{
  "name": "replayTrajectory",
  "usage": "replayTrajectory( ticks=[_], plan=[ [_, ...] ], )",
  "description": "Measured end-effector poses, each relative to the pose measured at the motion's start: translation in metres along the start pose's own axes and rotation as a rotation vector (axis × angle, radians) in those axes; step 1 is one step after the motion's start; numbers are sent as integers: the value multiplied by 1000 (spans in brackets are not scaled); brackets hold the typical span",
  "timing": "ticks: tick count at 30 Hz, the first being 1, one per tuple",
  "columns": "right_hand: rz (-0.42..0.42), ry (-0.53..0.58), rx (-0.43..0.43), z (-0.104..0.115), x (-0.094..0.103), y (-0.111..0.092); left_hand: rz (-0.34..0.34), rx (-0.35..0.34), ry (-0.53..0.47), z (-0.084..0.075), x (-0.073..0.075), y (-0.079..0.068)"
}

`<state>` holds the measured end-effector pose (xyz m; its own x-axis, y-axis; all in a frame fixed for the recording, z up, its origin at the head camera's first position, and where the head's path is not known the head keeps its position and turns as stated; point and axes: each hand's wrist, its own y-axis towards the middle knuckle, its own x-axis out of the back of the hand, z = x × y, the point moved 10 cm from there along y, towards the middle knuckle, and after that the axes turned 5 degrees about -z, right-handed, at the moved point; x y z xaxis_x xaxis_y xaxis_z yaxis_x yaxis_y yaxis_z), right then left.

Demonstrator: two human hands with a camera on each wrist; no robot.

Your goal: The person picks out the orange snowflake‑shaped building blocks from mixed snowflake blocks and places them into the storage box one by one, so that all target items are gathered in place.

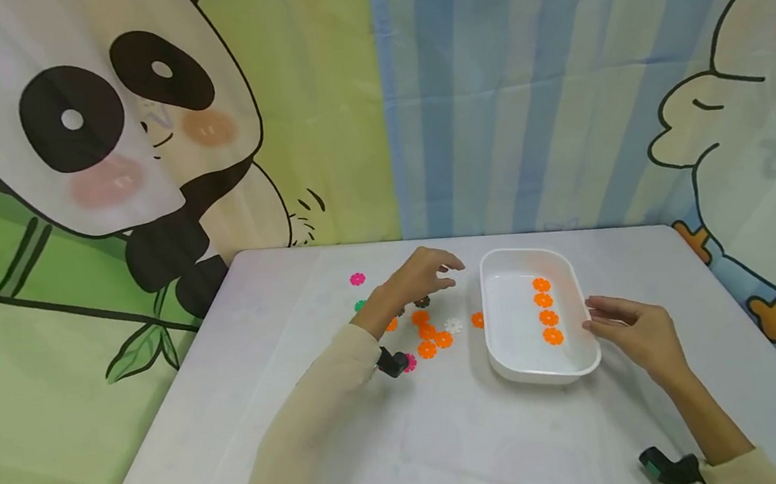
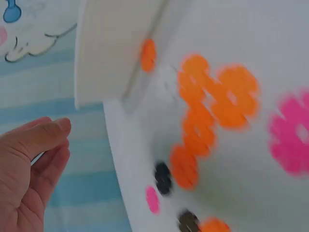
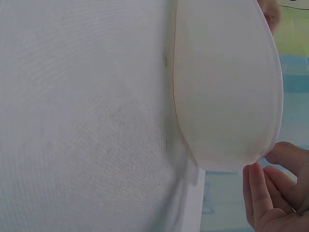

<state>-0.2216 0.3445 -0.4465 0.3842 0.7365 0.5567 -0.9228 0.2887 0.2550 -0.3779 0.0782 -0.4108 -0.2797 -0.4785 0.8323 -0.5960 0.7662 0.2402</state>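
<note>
A white plastic tray [image 1: 516,355] stands on the table, with several orange flower-shaped pieces [image 1: 548,318] in a column inside it. My right hand [image 1: 631,330] touches the tray's right side, its fingertips against the outer wall and rim. Left of the tray, my left hand [image 1: 420,274] is raised over the table with fingers loosely bent and nothing visible between them. Loose orange flower pieces [image 1: 425,332] lie below it, beside a white one [image 1: 453,326] and a dark one [image 1: 423,302]. One more orange flower piece [image 1: 477,319] is close to the tray's left wall.
Pink flower pieces [image 1: 358,279] and a green one [image 1: 359,306] lie at the left of the scatter, partly behind my left forearm. The white table [image 1: 412,455] ends at the back against a printed curtain [image 1: 485,87]. Black wrist devices [image 1: 392,362] sit at both sleeves.
</note>
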Motion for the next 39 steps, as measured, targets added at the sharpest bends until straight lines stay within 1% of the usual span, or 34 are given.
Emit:
replayTrajectory(
  ticks=[3, 6, 9, 13, 16, 19, 23, 30, 37, 39],
  plan=[
    [0, 2, 4, 1, 1, -1, 17, 70, 9, 23, 2, -21],
    [-2, 4, 0, 0, 1, -1, 45, 92, 17, 37, -2, -39],
    [-2, 4, -7, 0, 0, 0, 88, 104, 21, 46, -9, -54],
    [-2, 3, -9, 0, 0, 0, 158, 111, -1, 50, -19, -64],
    [-3, 5, -6, -1, -1, -1, 197, 89, 3, 50, -25, -67],
    [-5, 5, -1, 0, 0, -1, 227, 67, 52, 50, -29, -67],
    [-7, -6, 5, 0, 0, -1, 258, 61, 106, 51, -33, -68],
    [-7, -15, 0, 0, 0, 0, 234, 49, 85, 50, -30, -68],
    [-1, -17, -17, -2, 0, 0, 225, 38, 93, 51, -31, -69],
    [0, -15, -18, -3, 0, 0, 210, 41, 86, 52, -30, -70]
  ],
)
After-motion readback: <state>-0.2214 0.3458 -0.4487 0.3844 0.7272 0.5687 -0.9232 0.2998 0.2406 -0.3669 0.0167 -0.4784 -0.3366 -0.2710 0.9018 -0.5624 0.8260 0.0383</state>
